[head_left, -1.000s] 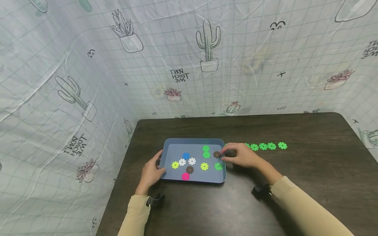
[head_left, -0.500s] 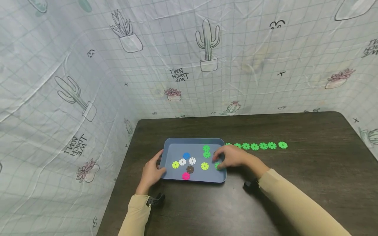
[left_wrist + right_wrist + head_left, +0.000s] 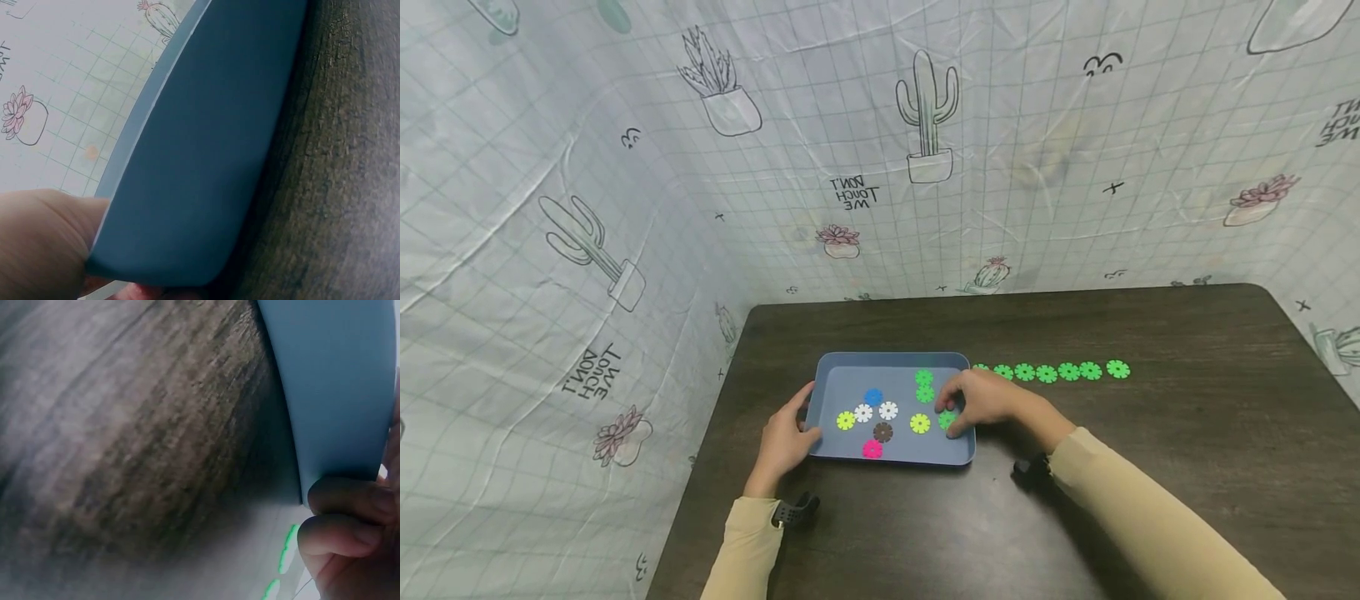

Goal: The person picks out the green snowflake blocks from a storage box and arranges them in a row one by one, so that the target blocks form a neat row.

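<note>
A printed cloth (image 3: 1037,125) hangs behind and beside the dark table (image 3: 925,525). On the table lies the tray (image 3: 842,382), blue-grey, its long axis running left to right in front of the person. The left hand (image 3: 785,437) grips the tray's left end, thumb at the rim and fingers along the outer wall. The right hand (image 3: 981,398) is over the right rim, thumb and fingers curled about a green disc (image 3: 947,421) on the tray's floor; how firmly they hold it cannot be told, since the hand covers part of it. That disc is right at the right hand's fingertips and well apart from the left hand; being round, it has no long axis. From it, the row (image 3: 1047,374) of green discs lies to the right and farther back, out on the table, running left to right like the tray; seven show, the rightmost set slightly apart. Left of the right hand, the tray also holds two more green discs (image 3: 925,393), two yellow discs (image 3: 920,423), two white discs (image 3: 888,411), a blue disc (image 3: 873,397), a brown disc (image 3: 883,432) and a pink disc (image 3: 872,449). No brand or label shows; the cloth's words (image 3: 855,192), printed reversed, seem to read "DON'T TOUCH ME".
</note>
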`<state>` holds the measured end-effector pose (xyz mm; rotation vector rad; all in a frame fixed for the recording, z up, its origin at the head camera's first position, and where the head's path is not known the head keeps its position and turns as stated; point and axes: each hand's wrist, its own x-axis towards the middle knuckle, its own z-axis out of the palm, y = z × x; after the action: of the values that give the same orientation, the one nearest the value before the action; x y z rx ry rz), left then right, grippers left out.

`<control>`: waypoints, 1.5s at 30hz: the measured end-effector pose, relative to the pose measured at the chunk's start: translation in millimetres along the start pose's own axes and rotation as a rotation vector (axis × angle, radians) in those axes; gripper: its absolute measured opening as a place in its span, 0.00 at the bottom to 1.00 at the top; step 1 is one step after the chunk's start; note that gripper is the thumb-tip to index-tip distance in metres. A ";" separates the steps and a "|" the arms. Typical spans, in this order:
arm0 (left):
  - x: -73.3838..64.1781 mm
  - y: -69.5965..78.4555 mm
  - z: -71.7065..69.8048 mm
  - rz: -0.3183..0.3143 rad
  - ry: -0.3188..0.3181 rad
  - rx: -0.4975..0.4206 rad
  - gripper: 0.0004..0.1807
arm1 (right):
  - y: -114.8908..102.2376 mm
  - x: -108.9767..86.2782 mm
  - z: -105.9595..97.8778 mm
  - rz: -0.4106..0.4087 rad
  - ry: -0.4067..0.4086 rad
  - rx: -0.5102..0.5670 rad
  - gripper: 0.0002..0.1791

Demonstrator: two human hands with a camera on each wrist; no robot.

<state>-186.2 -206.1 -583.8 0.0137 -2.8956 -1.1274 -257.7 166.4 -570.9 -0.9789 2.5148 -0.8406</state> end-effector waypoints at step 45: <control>-2.7 1.0 3.6 0.005 0.031 0.013 0.44 | 41.4 -61.1 -41.9 0.024 0.354 0.373 0.06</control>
<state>-183.6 -202.9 -585.8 0.0243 -2.8741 -1.0976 -255.0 250.4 -559.6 -0.7246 2.4966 -1.5227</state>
